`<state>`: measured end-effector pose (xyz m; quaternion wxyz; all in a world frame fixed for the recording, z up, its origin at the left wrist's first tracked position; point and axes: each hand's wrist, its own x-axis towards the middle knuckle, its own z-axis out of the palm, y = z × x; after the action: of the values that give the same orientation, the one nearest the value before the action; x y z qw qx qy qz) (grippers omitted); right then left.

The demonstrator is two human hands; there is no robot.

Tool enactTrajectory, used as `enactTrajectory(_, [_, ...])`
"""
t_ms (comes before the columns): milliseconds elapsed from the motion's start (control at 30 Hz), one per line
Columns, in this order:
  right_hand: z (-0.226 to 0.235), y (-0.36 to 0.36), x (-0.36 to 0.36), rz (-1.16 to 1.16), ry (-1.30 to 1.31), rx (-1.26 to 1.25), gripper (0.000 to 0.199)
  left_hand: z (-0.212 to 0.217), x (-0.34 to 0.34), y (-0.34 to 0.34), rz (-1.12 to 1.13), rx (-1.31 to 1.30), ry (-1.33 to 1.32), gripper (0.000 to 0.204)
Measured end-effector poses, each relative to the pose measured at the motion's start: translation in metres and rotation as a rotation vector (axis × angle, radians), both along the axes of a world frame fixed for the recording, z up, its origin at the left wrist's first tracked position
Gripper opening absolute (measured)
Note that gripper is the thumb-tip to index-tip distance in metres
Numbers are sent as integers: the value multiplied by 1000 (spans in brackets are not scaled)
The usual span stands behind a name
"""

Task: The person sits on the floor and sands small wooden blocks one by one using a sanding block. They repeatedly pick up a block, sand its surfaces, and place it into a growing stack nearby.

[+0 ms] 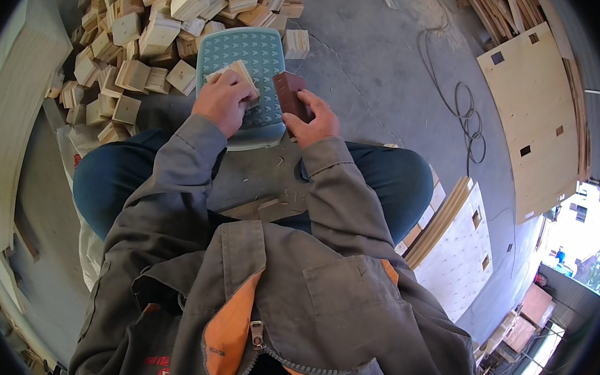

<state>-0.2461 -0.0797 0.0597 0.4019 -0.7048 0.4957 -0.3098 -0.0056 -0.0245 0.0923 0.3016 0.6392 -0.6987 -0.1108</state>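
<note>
A light green plastic stool (277, 49) with a patterned top stands in front of my knees. On it rests a small stack of plywood pieces (249, 75), its near side covered by my left hand (223, 100). The fingers of that hand are closed round the stack and press it onto the stool top. My right hand (315, 122) grips a reddish-brown rectangular block (291, 93), thumb on one side and fingers on the other. The block is tilted, held at the stool's right edge and apart from the plywood.
A big heap of plywood blocks (158, 32) lies beyond the stool to the left. Large plywood sheets (531, 114) lean at the right, with more cut panels (458, 253) near my right knee. A dark cable (466, 119) is coiled on the concrete floor. Tall stacked boards (17, 116) stand far left.
</note>
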Motion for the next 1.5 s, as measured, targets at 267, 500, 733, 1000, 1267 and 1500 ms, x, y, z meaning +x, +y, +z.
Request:
enactTrajectory(267, [2, 0, 0, -23, -33, 58, 63, 0, -2, 1, 25, -14, 20, 19])
enactTrajectory(500, [1, 0, 2, 0, -10, 15, 63, -6, 0, 1, -3, -51, 44, 20])
enactTrajectory(733, [6, 1, 5, -3, -11, 41, 63, -8, 1, 2, 58, -39, 24, 21])
enactTrajectory(1000, [5, 1, 4, 14, 33, 5, 63, -9, -6, -2, 101, -78, 15, 13])
enactTrajectory(1267, [5, 1, 4, 17, 27, 37, 64, -8, -6, -6, 140, -59, 41, 9])
enactTrajectory(1500, [5, 2, 5, 4, 19, 36, 63, -19, -3, -7, 275, -35, 156, 9])
